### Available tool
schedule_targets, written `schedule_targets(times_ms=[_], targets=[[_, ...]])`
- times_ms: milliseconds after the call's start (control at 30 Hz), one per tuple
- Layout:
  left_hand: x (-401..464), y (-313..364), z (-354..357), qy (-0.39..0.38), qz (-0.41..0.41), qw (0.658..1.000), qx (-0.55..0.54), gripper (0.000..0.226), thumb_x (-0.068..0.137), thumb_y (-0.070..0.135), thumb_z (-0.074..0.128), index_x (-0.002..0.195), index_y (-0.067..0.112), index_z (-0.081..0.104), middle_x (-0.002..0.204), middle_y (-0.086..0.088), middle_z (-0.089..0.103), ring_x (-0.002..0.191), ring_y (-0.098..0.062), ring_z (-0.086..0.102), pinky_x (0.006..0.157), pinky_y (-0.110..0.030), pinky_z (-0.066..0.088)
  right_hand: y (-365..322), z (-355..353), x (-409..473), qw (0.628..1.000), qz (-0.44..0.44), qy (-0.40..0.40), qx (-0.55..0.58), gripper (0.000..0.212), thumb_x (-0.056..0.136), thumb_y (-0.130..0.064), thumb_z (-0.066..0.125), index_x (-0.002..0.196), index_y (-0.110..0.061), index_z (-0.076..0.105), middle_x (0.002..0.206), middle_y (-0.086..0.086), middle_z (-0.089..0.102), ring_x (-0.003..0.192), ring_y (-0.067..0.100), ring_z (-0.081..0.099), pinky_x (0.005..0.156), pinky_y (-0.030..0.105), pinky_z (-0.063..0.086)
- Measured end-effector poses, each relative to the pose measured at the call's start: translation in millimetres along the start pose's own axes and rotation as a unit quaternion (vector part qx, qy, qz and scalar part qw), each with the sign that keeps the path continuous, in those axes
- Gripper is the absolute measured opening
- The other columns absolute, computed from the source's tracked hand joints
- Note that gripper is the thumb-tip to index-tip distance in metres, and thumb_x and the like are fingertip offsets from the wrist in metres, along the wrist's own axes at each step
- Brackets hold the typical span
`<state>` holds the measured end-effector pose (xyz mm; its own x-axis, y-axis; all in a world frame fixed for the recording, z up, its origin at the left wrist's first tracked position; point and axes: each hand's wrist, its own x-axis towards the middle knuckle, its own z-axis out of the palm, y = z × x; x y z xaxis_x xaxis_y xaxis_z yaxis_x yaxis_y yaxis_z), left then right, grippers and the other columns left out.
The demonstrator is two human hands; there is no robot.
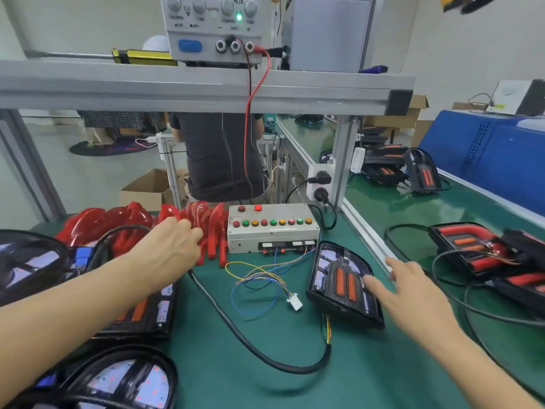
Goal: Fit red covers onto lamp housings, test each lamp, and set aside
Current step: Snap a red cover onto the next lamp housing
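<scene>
Red translucent plastic covers [141,228] lie heaped at the back left of the green tabletop [265,379], just beside the grey test box with its row of coloured buttons [272,228]. The left hand [169,246] rests on top of this heap with its fingers curled down among the pieces; whether it has one pinched already I cannot tell, since the fingertips are buried in the red. The right hand [410,290] hangs over the black lamp housing with two orange strips [343,284], fingers spread and fairly straight, the forefinger touching or nearly touching the housing's near edge, with nothing held.

More uncovered housings sit at the left edge [32,261], and lamps already wearing red covers [477,249] lie well apart on the right. A loose bundle of thin coloured wires ending in a white plug [295,304] lies between the box and the housing.

Judging by looks, the covers are light, stiff, thin-walled and glossy, so slippery and prone to scuffing or cracking if squeezed. They seem nested, so one should be lifted by its outer rim, peeled clear of its neighbours. The housing appears heavier and rigid; holding it by its black frame keeps fingers off the reflective interior.
</scene>
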<state>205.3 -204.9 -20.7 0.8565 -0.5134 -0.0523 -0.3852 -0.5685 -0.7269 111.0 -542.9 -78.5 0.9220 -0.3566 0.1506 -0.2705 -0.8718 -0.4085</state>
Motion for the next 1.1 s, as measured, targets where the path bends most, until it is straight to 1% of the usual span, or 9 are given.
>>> schedule_targets(times_ms=[67,133,200,333,500,667,800,933,1100], targets=[[3.9,1.4,3.5,0.02,0.011,1.0,0.001,0.028,0.094,0.007,0.036,0.111,0.017,0.057,0.107,-0.002,0.05,0.1,-0.024,0.046,0.073,-0.035,0.03,6.8,10.0,16.1,0.993,0.061,-0.098,-0.021,0.043,0.093,-0.056,0.049,0.095,-0.014,0.054,0.09,0.002,0.056,0.085,0.023,0.057,0.061,0.03,0.038],[8.3,3.8,7.4,0.029,0.0,0.999,0.016,0.029,0.095,0.008,0.035,0.111,0.017,0.057,0.11,-0.002,0.05,0.104,-0.025,0.043,0.078,-0.036,0.03,11.3,20.0,22.9,0.985,0.067,-0.143,0.074,0.047,0.094,-0.052,0.051,0.078,-0.008,0.053,0.073,0.001,0.053,0.069,0.02,0.051,0.057,0.028,0.035],[10.7,7.5,9.5,0.021,-0.025,0.998,0.044,0.028,0.095,0.011,0.037,0.114,0.015,0.057,0.111,-0.003,0.047,0.103,-0.025,0.042,0.078,-0.035,0.031,15.5,23.3,24.4,0.975,0.062,-0.143,0.16,0.043,0.093,-0.046,0.058,0.085,-0.003,0.062,0.072,0.005,0.059,0.065,0.018,0.051,0.062,0.029,0.038],[17.7,10.7,9.5,0.009,-0.091,0.995,0.026,0.027,0.095,0.009,0.039,0.114,0.016,0.056,0.106,-0.003,0.044,0.093,-0.02,0.048,0.063,-0.031,0.032,20.2,17.3,19.4,0.944,0.052,-0.19,0.266,0.011,0.089,-0.024,0.067,0.097,-0.017,0.07,0.089,0.003,0.074,0.076,0.015,0.058,0.076,0.031,0.046],[25.7,14.7,14.7,-0.011,0.008,0.998,-0.059,0.037,0.086,-0.002,0.045,0.119,0.014,0.053,0.118,-0.005,0.045,0.101,-0.023,0.053,0.066,-0.031,0.04,21.2,11.3,14.6,0.941,0.006,-0.199,0.272,0.033,0.083,-0.001,0.061,0.1,-0.027,0.07,0.075,-0.008,0.073,0.058,0.006,0.058,0.059,0.018,0.046],[18.6,22.3,33.0,-0.055,0.075,0.99,-0.11,0.065,0.082,0.003,0.048,0.143,0.019,0.032,0.129,-0.001,0.044,0.111,-0.022,0.052,0.086,-0.035,0.047,11.8,14.2,8.2,0.936,-0.032,-0.208,0.282,0.045,0.078,-0.014,0.059,0.089,-0.057,0.069,0.085,-0.011,0.074,0.065,0.003,0.063,0.065,0.023,0.049],[14.9,17.7,42.5,-0.092,0.066,0.98,-0.162,0.074,0.084,0.004,0.041,0.152,0.022,0.018,0.147,0.002,0.036,0.127,-0.019,0.043,0.099,-0.032,0.043,9.8,17.4,3.8,0.928,-0.038,-0.199,0.311,0.048,0.064,-0.03,0.054,0.1,-0.059,0.066,0.093,-0.009,0.074,0.081,0.016,0.07,0.077,0.032,0.056],[17.9,14.2,30.5,-0.009,0.051,0.981,-0.185,0.067,0.086,0.011,0.041,0.149,0.025,0.024,0.143,0.006,0.038,0.123,-0.017,0.044,0.099,-0.03,0.04,7.8,22.9,-2.9,0.93,-0.047,-0.187,0.314,0.044,0.074,-0.022,0.059,0.104,-0.053,0.068,0.093,-0.013,0.074,0.08,0.011,0.07,0.076,0.025,0.053],[20.5,16.5,-0.9,0.084,0.042,0.95,-0.298,0.072,0.087,0.012,0.045,0.151,0.032,0.018,0.15,0.013,0.025,0.123,-0.012,0.047,0.086,-0.028,0.044,7.3,32.0,-4.6,0.938,-0.034,-0.14,0.315,0.053,0.085,-0.004,0.056,0.094,-0.055,0.069,0.094,-0.016,0.074,0.084,0.006,0.069,0.083,0.031,0.053]])
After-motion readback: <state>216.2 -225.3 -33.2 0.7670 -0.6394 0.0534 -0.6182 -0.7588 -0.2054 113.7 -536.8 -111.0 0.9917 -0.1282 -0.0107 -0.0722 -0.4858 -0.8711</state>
